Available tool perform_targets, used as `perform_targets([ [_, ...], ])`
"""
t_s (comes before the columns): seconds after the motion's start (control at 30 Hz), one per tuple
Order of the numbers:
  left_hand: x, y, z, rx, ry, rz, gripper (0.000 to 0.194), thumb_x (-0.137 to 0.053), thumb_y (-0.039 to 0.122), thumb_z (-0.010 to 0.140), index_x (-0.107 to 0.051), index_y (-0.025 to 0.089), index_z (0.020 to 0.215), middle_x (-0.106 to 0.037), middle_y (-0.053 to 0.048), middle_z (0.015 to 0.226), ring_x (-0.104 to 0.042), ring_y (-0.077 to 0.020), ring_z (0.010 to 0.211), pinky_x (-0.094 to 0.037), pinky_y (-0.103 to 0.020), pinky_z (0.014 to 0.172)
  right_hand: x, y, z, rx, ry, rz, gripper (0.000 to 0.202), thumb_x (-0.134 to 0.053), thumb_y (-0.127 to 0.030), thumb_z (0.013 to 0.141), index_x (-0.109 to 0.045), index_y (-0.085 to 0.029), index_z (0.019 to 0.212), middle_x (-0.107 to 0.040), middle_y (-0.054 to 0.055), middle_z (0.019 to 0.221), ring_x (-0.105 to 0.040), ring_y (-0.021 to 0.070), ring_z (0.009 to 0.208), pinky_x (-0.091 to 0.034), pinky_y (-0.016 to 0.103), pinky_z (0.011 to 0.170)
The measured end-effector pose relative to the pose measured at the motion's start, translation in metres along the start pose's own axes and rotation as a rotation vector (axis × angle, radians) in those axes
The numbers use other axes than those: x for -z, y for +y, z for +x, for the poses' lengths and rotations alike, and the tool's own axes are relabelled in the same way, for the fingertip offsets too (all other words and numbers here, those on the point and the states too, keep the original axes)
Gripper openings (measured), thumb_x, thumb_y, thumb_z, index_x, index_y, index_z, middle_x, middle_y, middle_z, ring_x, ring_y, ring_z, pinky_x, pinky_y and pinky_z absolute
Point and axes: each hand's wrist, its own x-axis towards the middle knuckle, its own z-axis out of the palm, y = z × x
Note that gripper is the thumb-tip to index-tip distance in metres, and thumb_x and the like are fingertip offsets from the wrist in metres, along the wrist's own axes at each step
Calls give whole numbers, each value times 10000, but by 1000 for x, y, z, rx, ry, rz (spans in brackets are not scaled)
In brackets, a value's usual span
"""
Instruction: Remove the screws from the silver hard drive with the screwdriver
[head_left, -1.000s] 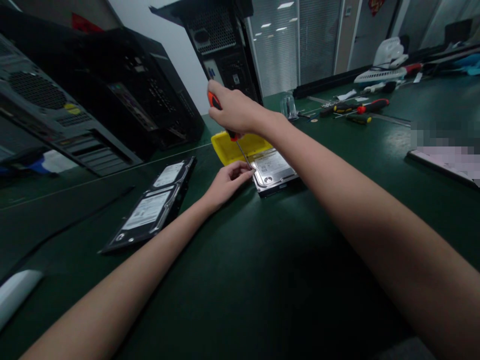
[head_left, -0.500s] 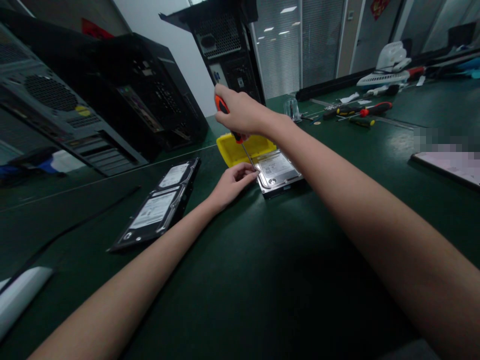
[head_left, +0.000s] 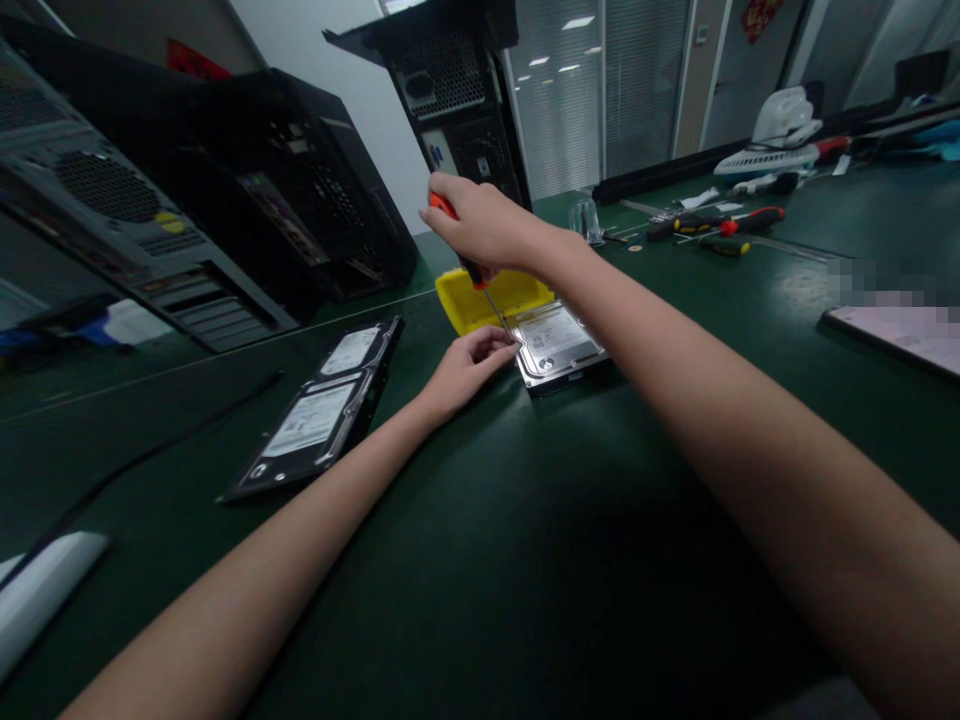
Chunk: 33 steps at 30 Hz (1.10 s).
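Observation:
My right hand [head_left: 480,222] is wrapped round the orange and black handle of a screwdriver [head_left: 471,272]. The screwdriver slants down, its tip at the left edge of a silver hard drive [head_left: 553,338] lying label up on the green table. My left hand [head_left: 466,370] rests on the table beside the drive, its fingers bent together at the drive's left edge near the shaft; whether they pinch the shaft or a small part is too small to tell. A yellow case [head_left: 491,298] lies just behind the drive, partly hidden by my right hand and the screwdriver.
Two more hard drives [head_left: 309,418] lie end to end at left. Behind them stand computer cases [head_left: 300,180], with another [head_left: 469,120] at the back. Several screwdrivers [head_left: 761,220] and a clear cup [head_left: 583,218] are at back right. A flat pinkish device [head_left: 892,328] lies at right.
My right thumb has lifted slightly outward from the screwdriver handle. Both hands, the screwdriver and the drive are otherwise in nearly the same place; the view has shifted a little.

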Motion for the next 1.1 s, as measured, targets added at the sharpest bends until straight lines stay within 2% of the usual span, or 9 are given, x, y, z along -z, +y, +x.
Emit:
perform_targets([
  [0.13, 0, -1, 0, -6, -2, -10, 309, -583, 394, 821, -609, 127, 974, -640, -64, 930, -580, -170, 842, -454, -321, 793, -1, -1, 1, 43, 23, 24, 313, -303, -409, 874, -515, -207, 984, -640, 158, 1080, -598, 323, 1007, -442, 424, 804],
  [0.23, 0, 0, 0, -9, 0, -3, 309, -577, 394, 823, -610, 125, 973, -640, -66, 933, -580, -169, 843, -453, -320, 795, 0, -1, 3, 43, 7, 4, 288, -325, -405, 872, -523, -225, 979, -642, 130, 1084, -595, 294, 1016, -444, 395, 817],
  [0.4, 1, 0, -1, -9, -3, 21, 325, -569, 408, 823, -611, 126, 978, -642, -70, 937, -582, -174, 842, -456, -317, 781, 2, -2, 2, 28, 9, 17, 299, -318, -405, 879, -536, -221, 968, -652, 117, 1028, -611, 271, 961, -453, 371, 788],
  [0.57, 1, -1, 0, -14, -7, 24, 323, -567, 398, 829, -607, 122, 993, -641, -69, 940, -581, -170, 837, -453, -319, 783, 3, -3, 0, 27, -2, 40, 327, -308, -391, 884, -552, -199, 987, -641, 135, 1051, -618, 266, 930, -462, 387, 790],
  [0.77, 0, -1, 0, -3, 3, 10, 305, -570, 391, 825, -608, 126, 972, -639, -66, 924, -583, -169, 835, -456, -319, 785, 1, -2, 1, -4, 0, 16, 312, -318, -342, 891, -565, -208, 1026, -644, 114, 1038, -625, 239, 879, -471, 338, 719],
  [0.9, 0, -1, 0, -3, -2, -6, 303, -571, 384, 822, -605, 126, 978, -641, -68, 931, -587, -170, 841, -461, -324, 794, 2, -3, 0, 3, 1, 51, 361, -308, -363, 877, -572, -183, 1046, -633, 135, 1049, -627, 234, 832, -464, 349, 711],
  [1.1, 0, -3, 0, 0, -2, -25, 283, -580, 372, 823, -605, 131, 969, -640, -60, 920, -588, -165, 837, -463, -317, 786, 0, 0, 1, 16, 15, 21, 401, -293, -410, 870, -576, -198, 1059, -633, 140, 1096, -599, 271, 987, -433, 394, 801],
])
